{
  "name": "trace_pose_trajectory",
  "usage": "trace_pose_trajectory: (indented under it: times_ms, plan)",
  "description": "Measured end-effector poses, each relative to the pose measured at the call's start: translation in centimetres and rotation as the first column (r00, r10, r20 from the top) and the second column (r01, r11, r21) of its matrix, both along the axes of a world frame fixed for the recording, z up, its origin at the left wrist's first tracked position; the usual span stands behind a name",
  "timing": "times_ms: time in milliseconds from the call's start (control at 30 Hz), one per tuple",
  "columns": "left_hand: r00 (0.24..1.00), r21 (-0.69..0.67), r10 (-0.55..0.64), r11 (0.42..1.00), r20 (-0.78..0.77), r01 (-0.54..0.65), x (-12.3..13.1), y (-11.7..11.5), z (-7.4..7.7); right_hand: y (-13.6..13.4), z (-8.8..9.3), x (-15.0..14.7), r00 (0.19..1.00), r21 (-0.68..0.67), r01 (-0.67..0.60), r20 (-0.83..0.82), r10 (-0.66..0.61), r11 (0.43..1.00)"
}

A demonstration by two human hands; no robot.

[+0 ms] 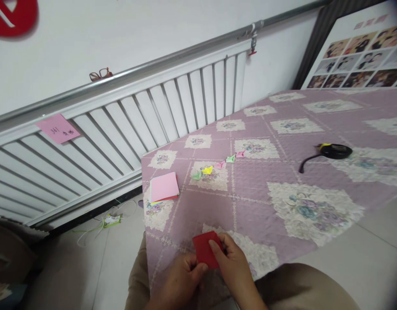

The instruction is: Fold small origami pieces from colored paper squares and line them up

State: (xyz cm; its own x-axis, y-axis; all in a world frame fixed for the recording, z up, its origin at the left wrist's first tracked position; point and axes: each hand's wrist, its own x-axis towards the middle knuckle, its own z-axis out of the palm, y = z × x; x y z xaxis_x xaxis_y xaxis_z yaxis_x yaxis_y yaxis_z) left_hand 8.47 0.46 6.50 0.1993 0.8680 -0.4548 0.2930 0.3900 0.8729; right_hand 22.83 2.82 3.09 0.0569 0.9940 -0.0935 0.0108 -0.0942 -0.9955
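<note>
A small folded square of red paper is held between my two hands above the near edge of the table. My left hand pinches its lower left corner, thumb on top. On the right side, my right hand grips the paper with its thumb lying across the face and its fingers behind. Farther up the table is a stack of coloured paper sheets, pink on top with red and yellow edges showing. Several small folded paper shapes, one a yellow folded paper, lie in a slanting row.
A purple flowered cloth covers the table. At the right lies a black object with a cord-like tail. A white radiator with a pink note runs along the wall; glasses rest above its pipe.
</note>
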Motion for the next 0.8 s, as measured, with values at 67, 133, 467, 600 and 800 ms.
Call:
trace_pose_trajectory:
  times_ms: [67, 133, 467, 600, 800]
  plan:
    - [1.000, -0.009, 0.003, 1.000, 0.014, -0.003, 0.0, 0.0, -0.1, 0.1, -0.3, -0.1, 1.000, -0.002, 0.010, -0.024, -0.010, 1.000]
    - [1.000, -0.026, 0.010, 1.000, 0.024, -0.010, -0.1, 0.1, -0.3, 0.1, -0.5, -0.2, 0.997, -0.013, 0.018, -0.078, -0.019, 1.000]
    - [0.898, -0.133, 0.295, 0.955, 0.326, -0.266, -0.2, 0.2, -2.5, 0.0, 0.5, -0.5, 0.888, -0.100, -0.109, -0.458, 0.052, 0.989]
    - [0.908, -0.071, 0.261, 0.965, 0.328, -0.252, -0.3, 0.5, -3.7, -0.1, 0.2, -1.3, 0.945, -0.067, -0.210, -0.272, 0.184, 0.975]
    - [0.966, -0.030, 0.195, 0.981, 0.172, -0.193, -0.8, 0.6, -5.7, -0.2, -0.3, -1.7, 0.964, -0.112, -0.184, -0.216, 0.157, 0.977]
